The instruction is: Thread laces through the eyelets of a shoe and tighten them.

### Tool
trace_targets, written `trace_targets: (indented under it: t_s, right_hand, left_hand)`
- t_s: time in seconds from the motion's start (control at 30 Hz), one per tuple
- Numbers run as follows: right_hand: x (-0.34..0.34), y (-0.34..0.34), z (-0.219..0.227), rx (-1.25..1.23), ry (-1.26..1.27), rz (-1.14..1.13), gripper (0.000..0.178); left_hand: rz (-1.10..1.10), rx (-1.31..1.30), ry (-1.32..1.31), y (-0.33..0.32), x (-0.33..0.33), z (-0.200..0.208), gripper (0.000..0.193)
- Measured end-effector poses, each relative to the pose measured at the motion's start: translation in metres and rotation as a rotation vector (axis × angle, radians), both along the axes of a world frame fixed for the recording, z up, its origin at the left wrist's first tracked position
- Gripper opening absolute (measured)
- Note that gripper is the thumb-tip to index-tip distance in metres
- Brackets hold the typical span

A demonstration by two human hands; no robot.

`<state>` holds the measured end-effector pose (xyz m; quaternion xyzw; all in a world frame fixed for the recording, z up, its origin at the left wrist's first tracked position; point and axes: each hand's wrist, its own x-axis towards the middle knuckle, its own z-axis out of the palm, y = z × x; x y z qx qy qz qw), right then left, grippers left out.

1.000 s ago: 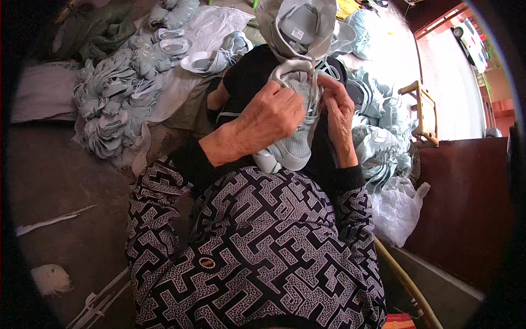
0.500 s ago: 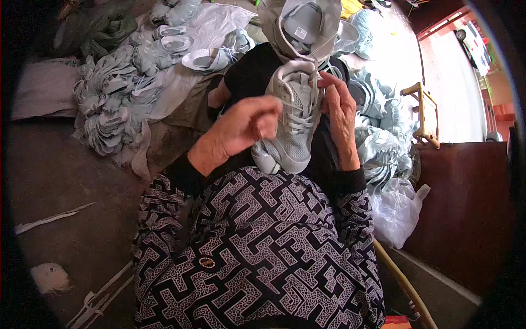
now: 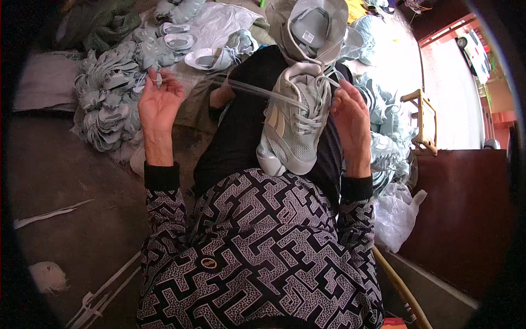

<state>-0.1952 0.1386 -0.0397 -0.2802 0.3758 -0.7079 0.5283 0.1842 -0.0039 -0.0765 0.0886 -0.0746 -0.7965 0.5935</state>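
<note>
A pale grey sneaker rests on my lap with its toe toward me, its lower eyelets laced. Out to the left, my left hand pinches the end of a light shoelace, which stretches, blurred by motion, from the shoe's lacing to my fingers. Just right of the sneaker's collar is my right hand, fingers curled together with another stretch of lace at their tips. Behind the collar, between my knees, sits a beige bag or liner with a grey shoe part with a white label in it.
Heaps of pale shoe uppers lie to the left and on the right. Open uppers rest on white sheeting. At right are a white plastic bag, a bamboo frame and a dark red panel.
My left hand has swung away to the left from above the sneaker, drawing the lace out long. My right hand has shifted slightly right and down; the sneaker has tilted a little.
</note>
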Motion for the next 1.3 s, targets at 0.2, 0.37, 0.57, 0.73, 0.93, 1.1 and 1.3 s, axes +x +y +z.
trace_targets:
  t_s: [0.2, 0.37, 0.57, 0.73, 0.93, 1.1, 1.3]
  right_hand:
    - [0.019, -0.002, 0.014, 0.014, 1.656, -0.359, 0.025]
    - [0.025, 0.000, 0.021, -0.083, 1.924, -0.359, 0.021]
    - [0.019, 0.003, 0.016, 0.101, 0.705, -0.136, 0.013]
    - [0.010, 0.015, 0.027, 0.089, 0.915, -0.143, 0.015]
    - [0.025, 0.000, 0.032, -0.027, 1.840, -0.256, 0.037]
    - [-0.012, -0.019, 0.014, -0.095, 1.737, -0.327, 0.038]
    - [-0.032, -0.027, -0.015, -0.016, 1.776, -0.122, 0.028]
  left_hand:
    - [0.186, 0.251, -0.193, 0.005, -0.024, 0.016, 0.024]
    - [0.242, 0.233, -0.260, -0.006, -0.008, 0.020, 0.027]
    - [0.037, -0.112, 0.007, -0.029, 0.037, -0.001, 0.026]
    - [0.079, -0.002, -0.035, -0.041, 0.049, -0.021, 0.023]
    - [-0.028, -0.124, -0.066, -0.037, 0.046, -0.020, 0.022]
    - [-0.009, -0.113, -0.076, -0.032, 0.045, -0.007, 0.023]
    - [-0.031, -0.163, -0.095, -0.039, 0.053, -0.009, 0.024]
